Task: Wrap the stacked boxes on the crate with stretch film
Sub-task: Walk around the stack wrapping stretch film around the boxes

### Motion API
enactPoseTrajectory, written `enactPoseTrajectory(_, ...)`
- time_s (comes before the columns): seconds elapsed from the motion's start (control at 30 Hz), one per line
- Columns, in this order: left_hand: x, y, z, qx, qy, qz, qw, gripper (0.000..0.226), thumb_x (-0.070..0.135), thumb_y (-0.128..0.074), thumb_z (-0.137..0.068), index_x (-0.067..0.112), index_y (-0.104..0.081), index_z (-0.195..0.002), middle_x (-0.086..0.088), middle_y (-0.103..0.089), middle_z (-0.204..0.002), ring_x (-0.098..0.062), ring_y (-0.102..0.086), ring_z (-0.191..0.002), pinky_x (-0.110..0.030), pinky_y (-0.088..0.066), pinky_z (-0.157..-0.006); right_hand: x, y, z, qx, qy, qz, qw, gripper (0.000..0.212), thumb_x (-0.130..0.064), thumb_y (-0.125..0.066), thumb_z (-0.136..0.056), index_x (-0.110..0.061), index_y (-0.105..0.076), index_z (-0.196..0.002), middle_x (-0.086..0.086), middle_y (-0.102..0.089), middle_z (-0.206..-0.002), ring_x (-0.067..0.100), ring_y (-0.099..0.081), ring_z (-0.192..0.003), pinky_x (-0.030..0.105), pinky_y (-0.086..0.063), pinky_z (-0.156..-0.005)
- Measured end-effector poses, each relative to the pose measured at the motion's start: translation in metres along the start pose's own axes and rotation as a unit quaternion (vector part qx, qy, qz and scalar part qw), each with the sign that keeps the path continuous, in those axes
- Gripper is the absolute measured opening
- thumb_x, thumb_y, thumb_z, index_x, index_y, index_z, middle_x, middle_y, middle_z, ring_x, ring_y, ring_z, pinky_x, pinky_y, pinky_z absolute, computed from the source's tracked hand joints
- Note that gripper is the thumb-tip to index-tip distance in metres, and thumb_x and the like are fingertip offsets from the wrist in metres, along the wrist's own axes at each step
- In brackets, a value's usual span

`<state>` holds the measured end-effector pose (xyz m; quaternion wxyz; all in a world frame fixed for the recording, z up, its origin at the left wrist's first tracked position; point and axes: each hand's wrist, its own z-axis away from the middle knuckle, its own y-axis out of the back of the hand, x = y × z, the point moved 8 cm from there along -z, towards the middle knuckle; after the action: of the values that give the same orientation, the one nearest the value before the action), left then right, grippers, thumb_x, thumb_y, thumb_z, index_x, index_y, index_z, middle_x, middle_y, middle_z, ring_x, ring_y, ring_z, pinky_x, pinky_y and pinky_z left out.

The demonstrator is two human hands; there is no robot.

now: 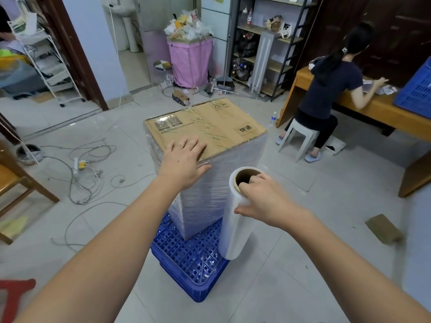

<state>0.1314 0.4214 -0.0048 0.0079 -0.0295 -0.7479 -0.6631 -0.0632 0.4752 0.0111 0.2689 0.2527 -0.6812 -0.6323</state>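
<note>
Head view. We see the stack of boxes standing on an upturned blue crate on the tiled floor. Its sides are already covered in stretch film; the brown top panel is bare apart from a film edge at the rim. We cannot count the boxes through the film, and the stack hides the far part of the crate.

Our left hand lies flat on the near corner of the top, fingers spread, thumb over the edge, gripping nothing.

Our right hand holds the film roll upright, just right of the stack: fingers hooked into the cardboard core, thumb pressed on the outside. Any film strand between roll and stack is hard to make out.

A seated person works at a wooden desk, face turned away.
</note>
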Motion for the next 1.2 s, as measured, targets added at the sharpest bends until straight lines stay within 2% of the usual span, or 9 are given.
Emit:
enactPoseTrajectory(0.1,0.001,0.001,0.001,0.001,-0.001,0.000,1.000,0.074,0.072,-0.037,-0.099,0.035,-0.024,-0.161,0.004,-0.020,-0.171,-0.025,-0.016,-0.158,-0.051,-0.009,-0.128,-0.006,0.004,0.002,-0.017,-0.064,0.001,0.998,0.025,-0.039,-0.053,-0.089,-0.018,-0.041,-0.086,-0.002,-0.053,-0.078,0.023,-0.052,-0.084,0.028,-0.022,-0.068)
enactPoseTrajectory(0.23,0.001,0.000,0.002,0.001,0.002,-0.004,1.000,0.074,0.073,-0.035,-0.099,0.035,-0.023,-0.161,0.004,-0.019,-0.172,-0.024,-0.015,-0.158,-0.050,-0.008,-0.128,-0.010,0.004,-0.003,-0.003,-0.113,0.042,0.993,0.056,-0.076,-0.044,-0.084,-0.021,-0.045,-0.080,-0.004,-0.058,-0.067,0.021,-0.055,-0.067,0.032,-0.031,-0.066)
enactPoseTrajectory(0.3,0.002,0.000,0.002,-0.001,0.003,-0.006,1.000,0.074,0.073,-0.035,-0.099,0.035,-0.022,-0.162,0.004,-0.019,-0.172,-0.024,-0.014,-0.158,-0.051,-0.008,-0.128,-0.009,0.004,-0.009,0.002,-0.122,0.042,0.992,0.060,-0.080,-0.040,-0.084,-0.021,-0.045,-0.075,-0.003,-0.058,-0.068,0.020,-0.056,-0.069,0.031,-0.031,-0.066)
enactPoseTrajectory(0.43,0.003,0.001,0.001,-0.004,0.004,-0.004,1.000,0.074,0.073,-0.035,-0.099,0.036,-0.022,-0.162,0.005,-0.019,-0.172,-0.024,-0.015,-0.158,-0.051,-0.008,-0.128,-0.016,0.008,-0.012,0.035,-0.064,-0.014,0.997,0.054,-0.065,-0.051,-0.089,-0.020,-0.038,-0.063,-0.005,-0.048,-0.060,0.021,-0.053,-0.073,0.029,-0.033,-0.072)
enactPoseTrajectory(0.7,0.006,0.001,0.001,-0.015,0.014,0.010,1.000,0.073,0.071,-0.036,-0.100,0.035,-0.023,-0.162,0.005,-0.018,-0.172,-0.024,-0.014,-0.159,-0.053,-0.007,-0.127,-0.041,0.002,-0.005,0.020,0.057,-0.091,0.994,0.044,-0.061,-0.062,-0.082,-0.026,-0.040,-0.066,-0.008,-0.054,-0.064,0.028,-0.050,-0.111,0.035,-0.043,-0.097)
enactPoseTrajectory(0.83,0.005,0.000,0.002,-0.015,0.015,0.015,1.000,0.073,0.071,-0.038,-0.100,0.035,-0.023,-0.162,0.004,-0.018,-0.172,-0.025,-0.014,-0.159,-0.054,-0.006,-0.127,-0.051,0.001,-0.003,0.002,0.107,-0.099,0.989,0.054,-0.061,-0.064,-0.080,-0.027,-0.030,-0.056,-0.016,-0.033,-0.050,0.024,-0.054,-0.103,0.033,-0.038,-0.104)
enactPoseTrajectory(0.93,0.005,-0.001,0.005,-0.008,0.015,0.008,1.000,0.073,0.072,-0.037,-0.099,0.035,-0.024,-0.161,0.005,-0.019,-0.172,-0.025,-0.015,-0.158,-0.053,-0.008,-0.127,-0.056,-0.006,-0.001,-0.014,0.123,-0.084,0.989,0.056,-0.060,-0.064,-0.080,-0.027,-0.025,-0.056,-0.015,-0.025,-0.048,0.030,-0.055,-0.088,0.037,-0.043,-0.100)
enactPoseTrajectory(1.03,0.005,-0.001,0.006,-0.005,0.012,0.004,1.000,0.073,0.072,-0.036,-0.099,0.035,-0.024,-0.161,0.005,-0.020,-0.172,-0.025,-0.016,-0.158,-0.053,-0.009,-0.127,-0.055,-0.008,-0.002,-0.047,0.095,-0.075,0.991,0.049,-0.057,-0.061,-0.081,-0.027,-0.029,-0.063,-0.015,-0.035,-0.057,0.022,-0.045,-0.091,0.034,-0.041,-0.099)
enactPoseTrajectory(1.2,0.004,0.000,0.008,0.002,0.010,0.003,1.000,0.073,0.073,-0.036,-0.099,0.036,-0.024,-0.161,0.005,-0.021,-0.171,-0.024,-0.016,-0.158,-0.053,-0.009,-0.127,-0.050,0.008,-0.002,-0.036,0.015,-0.036,0.999,0.019,-0.029,-0.055,-0.087,-0.019,-0.039,-0.085,-0.001,-0.052,-0.076,0.026,-0.050,-0.082,0.033,-0.034,-0.069)
